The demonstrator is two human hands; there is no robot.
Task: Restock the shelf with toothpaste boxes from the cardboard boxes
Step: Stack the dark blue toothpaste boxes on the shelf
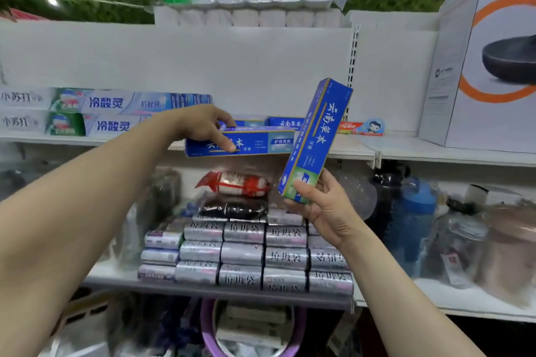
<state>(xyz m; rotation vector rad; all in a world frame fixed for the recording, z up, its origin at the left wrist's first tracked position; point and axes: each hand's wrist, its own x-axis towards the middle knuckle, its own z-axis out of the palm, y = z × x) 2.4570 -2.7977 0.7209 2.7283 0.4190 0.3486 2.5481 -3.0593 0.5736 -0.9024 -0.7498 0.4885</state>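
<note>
The lower end of a blue toothpaste box (316, 136) is pinched between thumb and fingers of the right hand (322, 206), and the box is held nearly upright above that hand, its top tilted to the right. Further out, a second blue toothpaste box (255, 143) is gripped by the left hand (203, 124), thumb on its front face and fingers curled over its top, and is held level at the front edge of the shelf (400, 151). Beyond that hand more blue boxes (285, 122) are seen lying on the shelf, and stacked toothpaste cartons (104, 113) are ranged to its left.
</note>
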